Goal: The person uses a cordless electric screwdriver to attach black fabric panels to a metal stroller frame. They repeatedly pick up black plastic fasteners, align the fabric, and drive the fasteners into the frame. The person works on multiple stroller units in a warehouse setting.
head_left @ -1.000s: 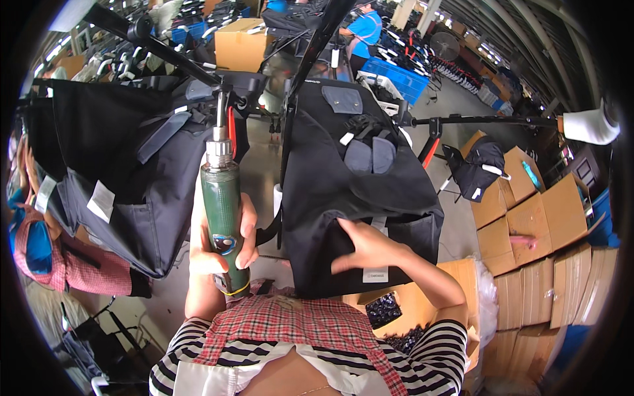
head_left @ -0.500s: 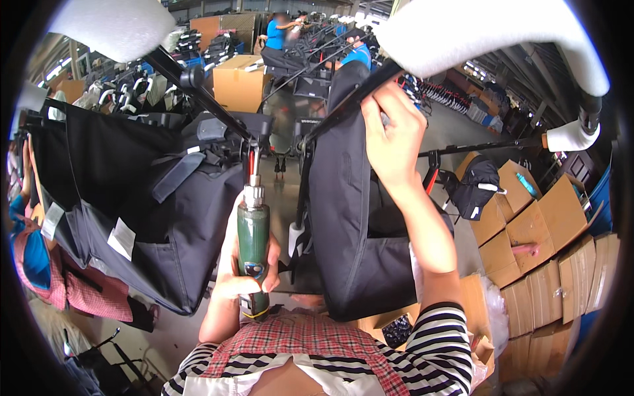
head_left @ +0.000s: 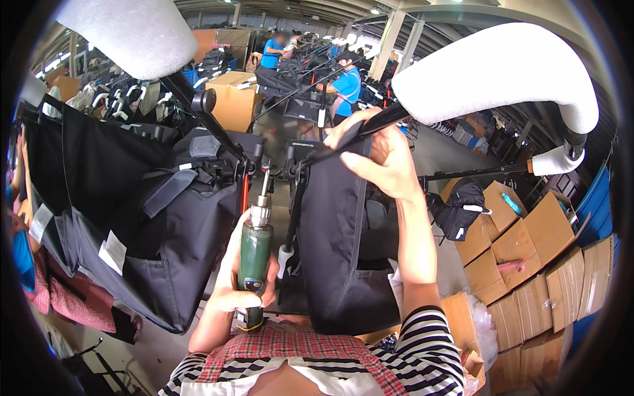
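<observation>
A green electric screwdriver (head_left: 255, 257) stands nearly upright in my left hand (head_left: 246, 296), fingers wrapped round its body. Its metal bit points up near a dark joint (head_left: 242, 165) of a stroller frame. My right hand (head_left: 389, 158) closes round a black frame tube (head_left: 380, 121) and the upper edge of a black fabric panel (head_left: 330, 244); its fingers lie on the far side of the tube, its thumb on the near side. The panel hangs down toward my apron. To the left spreads a black fabric stroller seat (head_left: 191, 251) with a white tag (head_left: 112, 253).
White-wrapped handles (head_left: 502, 72) rise at upper right and upper left (head_left: 132, 36). Open cardboard boxes (head_left: 528, 231) stack at the right, and another box (head_left: 232, 99) stands ahead. Two people in blue (head_left: 345, 84) work farther off. A person in a pink checked garment (head_left: 79, 290) is at left.
My right hand has shifted left along the tube and now wraps the fabric edge. The screwdriver has dropped slightly, its bit tilting right. The view has also shifted.
</observation>
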Action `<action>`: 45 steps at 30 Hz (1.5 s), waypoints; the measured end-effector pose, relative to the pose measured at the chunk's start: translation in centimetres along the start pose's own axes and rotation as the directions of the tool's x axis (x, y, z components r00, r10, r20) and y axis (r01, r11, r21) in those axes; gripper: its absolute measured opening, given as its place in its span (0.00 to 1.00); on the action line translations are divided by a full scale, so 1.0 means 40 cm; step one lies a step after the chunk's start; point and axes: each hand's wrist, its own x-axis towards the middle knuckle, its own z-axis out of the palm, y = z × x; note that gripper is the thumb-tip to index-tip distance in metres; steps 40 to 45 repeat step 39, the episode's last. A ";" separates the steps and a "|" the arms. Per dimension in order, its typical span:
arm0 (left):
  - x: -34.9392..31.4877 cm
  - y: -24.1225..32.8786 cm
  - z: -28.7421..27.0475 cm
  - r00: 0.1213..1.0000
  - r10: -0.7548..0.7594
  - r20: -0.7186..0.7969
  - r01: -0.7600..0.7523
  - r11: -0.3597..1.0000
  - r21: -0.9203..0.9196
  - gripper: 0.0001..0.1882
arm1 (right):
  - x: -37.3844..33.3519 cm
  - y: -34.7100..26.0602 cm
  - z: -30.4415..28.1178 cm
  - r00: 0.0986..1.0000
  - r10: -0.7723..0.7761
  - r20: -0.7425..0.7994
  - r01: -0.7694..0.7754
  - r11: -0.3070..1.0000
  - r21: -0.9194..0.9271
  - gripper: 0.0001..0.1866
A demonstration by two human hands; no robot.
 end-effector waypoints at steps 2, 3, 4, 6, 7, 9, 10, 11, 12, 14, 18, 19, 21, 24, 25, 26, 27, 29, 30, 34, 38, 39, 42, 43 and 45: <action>0.004 -0.002 0.008 1.000 -0.010 -0.004 0.010 1.000 0.005 0.68 | 0.025 0.024 -0.020 0.984 -0.052 0.170 0.074 0.990 -0.121 0.18; 0.010 -0.004 0.014 1.000 -0.018 0.000 0.018 1.000 0.003 0.69 | 0.025 0.019 -0.016 0.994 -0.006 0.109 0.023 0.989 -0.148 0.17; 0.016 -0.003 0.022 0.999 -0.032 0.014 0.032 0.999 0.028 0.69 | 0.028 0.008 -0.005 0.998 0.038 0.046 -0.029 0.984 -0.173 0.16; 0.022 0.011 0.032 0.999 -0.049 0.016 0.047 0.994 0.094 0.69 | 0.038 -0.014 0.020 0.998 0.031 -0.050 -0.048 0.917 -0.395 0.16; 0.023 0.012 0.029 0.999 -0.034 0.022 0.031 0.993 0.112 0.70 | 0.034 -0.037 0.031 0.997 -0.024 -0.079 -0.027 0.806 -0.591 0.17; 0.027 0.016 0.039 0.998 -0.050 0.029 0.045 0.988 0.146 0.70 | 0.005 -0.028 0.034 0.962 -0.148 -0.229 -0.055 0.718 -0.694 0.17; 0.028 0.020 0.046 0.998 -0.057 0.031 0.051 0.985 0.164 0.70 | -0.002 -0.031 0.032 0.948 -0.221 -0.229 -0.015 0.689 -0.725 0.13; 0.034 0.027 0.055 0.996 -0.076 0.046 0.067 0.983 0.169 0.70 | -0.004 -0.048 0.028 0.949 -0.218 -0.228 -0.016 0.689 -0.724 0.12; 0.041 0.034 0.065 0.994 -0.094 0.060 0.083 0.981 0.174 0.69 | -0.004 -0.066 0.027 0.950 -0.214 -0.228 -0.017 0.691 -0.723 0.12; 0.048 0.043 0.075 0.987 -0.118 0.107 0.098 0.980 0.174 0.69 | 0.000 -0.079 0.023 0.958 -0.225 -0.180 0.032 0.706 -0.707 0.12; 0.077 0.065 0.106 0.975 -0.166 0.147 0.137 0.972 0.190 0.69 | 0.006 -0.082 -0.006 0.981 -0.182 -0.060 0.109 0.786 -0.608 0.13; 0.085 0.070 0.110 0.973 -0.179 0.147 0.147 0.968 0.204 0.69 | 0.014 -0.081 -0.019 0.986 -0.163 -0.023 0.117 0.792 -0.600 0.13; 0.101 0.068 0.115 0.968 -0.189 0.165 0.145 0.958 0.246 0.69 | 0.016 -0.086 -0.030 0.993 -0.118 0.023 0.110 0.811 -0.574 0.16; 0.113 0.070 0.123 0.970 -0.182 0.161 0.138 0.958 0.253 0.69 | 0.016 -0.077 -0.037 0.990 -0.128 0.058 0.138 0.804 -0.578 0.17; 0.117 0.067 0.132 0.977 -0.175 0.120 0.140 0.957 0.253 0.70 | 0.017 -0.076 -0.037 0.989 -0.134 0.067 0.148 0.801 -0.580 0.18; 0.122 0.063 0.143 0.982 -0.169 0.081 0.143 0.957 0.254 0.71 | 0.018 -0.076 -0.037 0.987 -0.142 0.074 0.158 0.797 -0.583 0.18; 0.125 0.061 0.149 0.986 -0.162 0.043 0.146 0.956 0.255 0.72 | 0.017 -0.076 -0.036 0.986 -0.149 0.081 0.168 0.793 -0.586 0.19; 0.126 0.058 0.145 0.988 -0.145 0.054 0.117 0.928 0.353 0.71 | 0.015 -0.076 -0.031 0.984 -0.164 0.064 0.170 0.782 -0.600 0.18; 0.126 0.056 0.142 0.989 -0.135 0.060 0.100 0.911 0.400 0.70 | 0.015 -0.076 -0.029 0.983 -0.173 0.057 0.171 0.776 -0.607 0.18; 0.126 0.038 0.159 0.995 -0.048 0.085 -0.011 0.814 0.580 0.68 | 0.017 -0.073 -0.028 0.979 -0.193 0.071 0.191 0.727 -0.660 0.17; 0.120 0.046 0.182 0.993 -0.099 0.062 0.045 0.811 0.583 0.66 | 0.005 -0.075 -0.020 0.984 -0.173 0.029 0.145 0.710 -0.689 0.17; 0.119 0.041 0.181 0.994 -0.087 0.064 0.033 0.805 0.592 0.66 | 0.004 -0.071 -0.017 0.985 -0.170 0.019 0.137 0.715 -0.686 0.18; 0.119 0.041 0.181 0.994 -0.087 0.064 0.033 0.805 0.592 0.66 | 0.004 -0.071 -0.017 0.985 -0.170 0.019 0.137 0.715 -0.686 0.18; 0.119 0.041 0.181 0.994 -0.087 0.064 0.033 0.805 0.592 0.66 | 0.004 -0.071 -0.017 0.985 -0.170 0.019 0.137 0.715 -0.686 0.18; 0.119 0.041 0.181 0.994 -0.087 0.064 0.033 0.805 0.592 0.66 | 0.004 -0.071 -0.017 0.985 -0.170 0.019 0.137 0.715 -0.686 0.18</action>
